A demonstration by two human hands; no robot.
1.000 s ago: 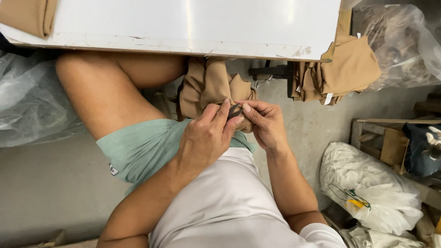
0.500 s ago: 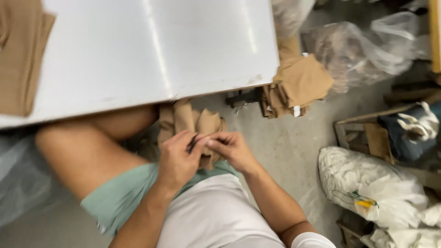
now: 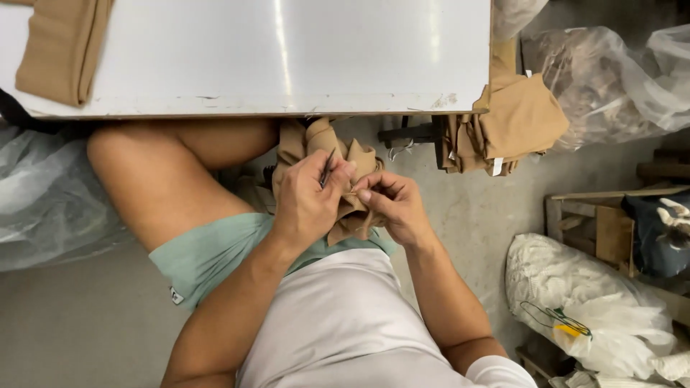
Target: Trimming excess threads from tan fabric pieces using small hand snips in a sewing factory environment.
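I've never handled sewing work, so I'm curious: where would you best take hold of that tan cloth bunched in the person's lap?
Probably by the loose folds at the top of the tan cloth, coming from the table side. The lower part is already taken up by the left hand, which also holds a thin dark tool, and the right hand, which pinches the cloth. Only the upper folds stick up free.

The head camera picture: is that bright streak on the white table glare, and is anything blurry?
Head view: yes, a ceiling light glares as a vertical streak on the white table; the left hand, right hand and tan cloth are sharp and evenly lit; edges bow slightly from the wide lens.
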